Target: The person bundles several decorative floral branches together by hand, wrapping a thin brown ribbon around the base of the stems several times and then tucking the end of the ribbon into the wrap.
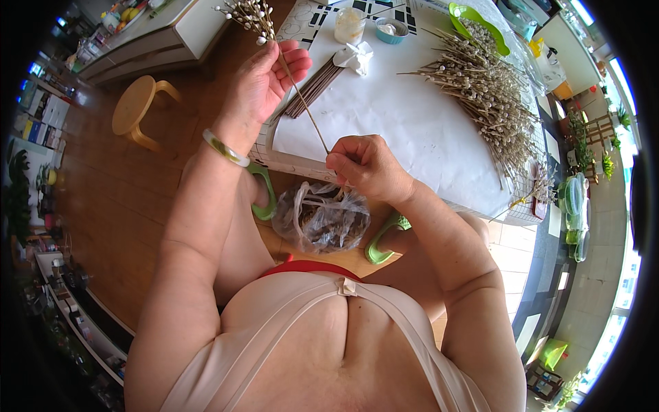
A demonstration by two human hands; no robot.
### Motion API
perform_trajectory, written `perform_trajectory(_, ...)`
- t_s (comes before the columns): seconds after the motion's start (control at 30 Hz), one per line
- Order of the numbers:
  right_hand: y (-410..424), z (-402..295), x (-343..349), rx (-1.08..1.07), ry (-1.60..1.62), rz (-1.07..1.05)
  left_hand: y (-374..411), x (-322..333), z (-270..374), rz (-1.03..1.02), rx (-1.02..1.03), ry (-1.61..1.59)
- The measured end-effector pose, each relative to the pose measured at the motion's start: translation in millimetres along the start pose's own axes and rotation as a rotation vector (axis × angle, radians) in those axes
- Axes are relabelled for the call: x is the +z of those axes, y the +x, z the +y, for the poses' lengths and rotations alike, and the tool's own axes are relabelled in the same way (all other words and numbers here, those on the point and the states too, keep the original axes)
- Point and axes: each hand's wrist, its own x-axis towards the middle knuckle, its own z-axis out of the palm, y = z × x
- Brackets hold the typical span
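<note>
My left hand (270, 74), palm up with fingers loosely curled, supports a dried stem (304, 103) topped by a cluster of whitish buds (252, 20). The lower end of that stem is pinched in my right hand (360, 165), at the table's near edge. Between the hands and the table's far side lies a bundle of thin brown sticks (314, 87), with a crumpled white tissue (355, 57) at its far end. A large heap of dried budded branches (484, 98) covers the right part of the table, partly in a green tray (497, 31).
White paper (381, 113) covers the table. A glass jar (350, 26) and a small blue tin (392, 30) stand at its far side. Below the near edge, a clear plastic bag (324, 219) with brown scraps sits between my feet. A round wooden stool (135, 105) stands left.
</note>
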Motion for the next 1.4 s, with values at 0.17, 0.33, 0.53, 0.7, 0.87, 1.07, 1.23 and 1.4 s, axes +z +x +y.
perform_trajectory(0.17,-3.3,-7.0,-7.4,-0.024,0.118,0.028,-24.5,41.7,-3.1,-0.220,-0.150,-0.059)
perform_trajectory(0.33,-1.5,-6.2,-7.2,0.015,0.192,-0.034,-27.9,36.5,-7.8,-0.221,-0.135,0.087)
perform_trajectory(0.53,1.3,-6.6,-7.0,0.010,0.160,-0.045,-25.1,34.5,-4.0,-0.231,-0.109,0.120)
perform_trajectory(0.7,1.8,-8.7,-4.7,-0.036,0.116,-0.023,-21.2,29.1,-6.0,-0.231,-0.064,0.111)
perform_trajectory(0.87,2.0,-0.8,-5.1,-0.126,0.165,0.078,-37.0,65.0,-10.9,-0.048,-0.077,0.168)
perform_trajectory(1.07,3.9,-7.0,-7.7,0.010,0.211,0.013,-40.9,54.5,-16.3,-0.117,-0.099,0.173)
perform_trajectory(1.23,4.3,-8.7,-10.4,-0.019,0.215,-0.042,-36.9,47.2,-14.3,-0.149,-0.072,0.179)
perform_trajectory(1.4,4.8,-8.6,-7.3,-0.027,0.177,-0.037,-35.9,46.1,-12.3,-0.157,-0.042,0.275)
